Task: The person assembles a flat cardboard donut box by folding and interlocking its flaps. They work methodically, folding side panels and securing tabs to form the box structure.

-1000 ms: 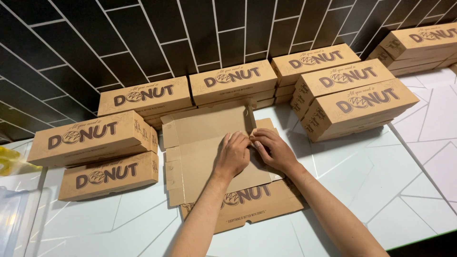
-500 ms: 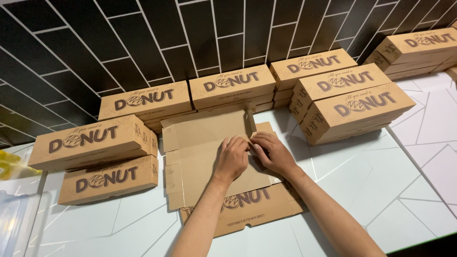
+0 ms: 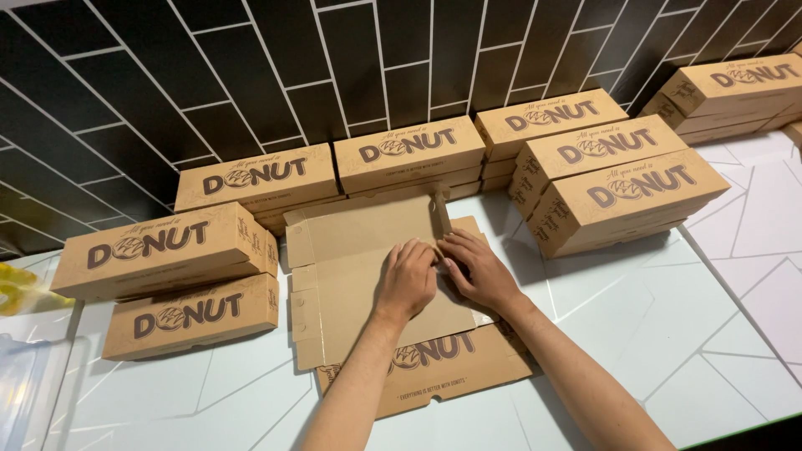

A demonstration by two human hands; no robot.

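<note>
A flat, unfolded brown cardboard box (image 3: 351, 276) lies on the white counter (image 3: 635, 334) in front of me, its printed lid panel toward the near edge. My left hand (image 3: 407, 280) presses palm-down on the box's middle panel. My right hand (image 3: 474, 269) rests beside it on the right, fingers curled at a raised side flap near the right fold. The fingertips of both hands meet at that fold. Neither hand lifts anything off the counter.
Folded brown cardboard boxes stand around: two stacked at the left (image 3: 171, 284), a row along the black tiled wall (image 3: 401, 154), a stack at the right (image 3: 618, 188), more at the far right (image 3: 735, 92). A yellow object (image 3: 12, 288) sits at the left edge.
Both hands stayed on the flat box, shifting only slightly at the right fold. The boxes around have not moved.
</note>
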